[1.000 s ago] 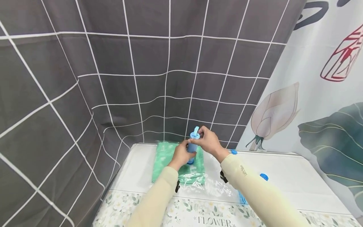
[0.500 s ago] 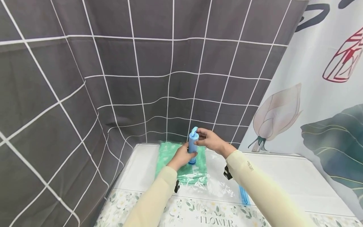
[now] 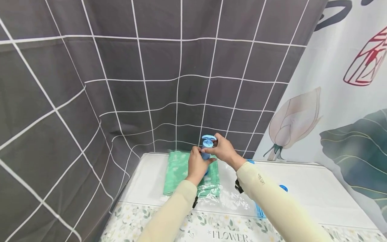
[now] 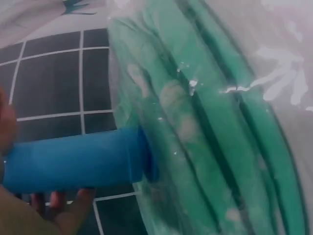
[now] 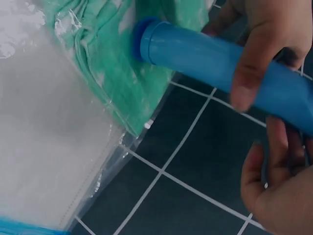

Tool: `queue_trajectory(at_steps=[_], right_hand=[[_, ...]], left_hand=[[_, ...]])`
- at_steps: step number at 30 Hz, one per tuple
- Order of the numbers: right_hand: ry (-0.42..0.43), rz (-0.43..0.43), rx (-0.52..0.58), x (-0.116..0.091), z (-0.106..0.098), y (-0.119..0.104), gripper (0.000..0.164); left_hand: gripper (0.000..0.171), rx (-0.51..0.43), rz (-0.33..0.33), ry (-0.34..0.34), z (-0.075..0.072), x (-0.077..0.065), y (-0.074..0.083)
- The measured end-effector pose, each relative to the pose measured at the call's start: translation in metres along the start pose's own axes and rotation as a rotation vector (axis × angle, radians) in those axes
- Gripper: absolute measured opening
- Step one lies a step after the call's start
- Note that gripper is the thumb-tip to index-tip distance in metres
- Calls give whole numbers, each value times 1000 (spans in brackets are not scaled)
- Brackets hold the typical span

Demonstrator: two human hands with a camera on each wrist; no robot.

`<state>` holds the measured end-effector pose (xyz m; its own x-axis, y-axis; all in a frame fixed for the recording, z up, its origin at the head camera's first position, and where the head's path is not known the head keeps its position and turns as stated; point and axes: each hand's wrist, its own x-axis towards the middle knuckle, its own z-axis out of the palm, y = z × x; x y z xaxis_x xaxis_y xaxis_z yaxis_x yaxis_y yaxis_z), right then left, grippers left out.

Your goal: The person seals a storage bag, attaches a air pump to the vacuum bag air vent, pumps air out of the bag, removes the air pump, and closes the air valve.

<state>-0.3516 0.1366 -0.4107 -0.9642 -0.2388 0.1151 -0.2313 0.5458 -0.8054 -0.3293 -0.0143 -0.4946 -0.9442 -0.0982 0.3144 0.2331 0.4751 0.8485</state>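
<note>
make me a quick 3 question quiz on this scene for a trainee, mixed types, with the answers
1. What colour is the folded cloth inside the clear plastic bag?
a) red
b) green
c) black

2. True or false: the left hand holds nothing.

3. Fill in: in the head view, the round blue disc shows beside the ___ sleeve.

Key:
1. b
2. False; it grips the blue cylinder.
3. right
</note>
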Motion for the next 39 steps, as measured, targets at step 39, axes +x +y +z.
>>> queue_trajectory(at_steps=[39], right_hand=[[-123,12,171,5,-5,8,50]], left_hand=[[52,-38,-42,-233,-19,6,-22]])
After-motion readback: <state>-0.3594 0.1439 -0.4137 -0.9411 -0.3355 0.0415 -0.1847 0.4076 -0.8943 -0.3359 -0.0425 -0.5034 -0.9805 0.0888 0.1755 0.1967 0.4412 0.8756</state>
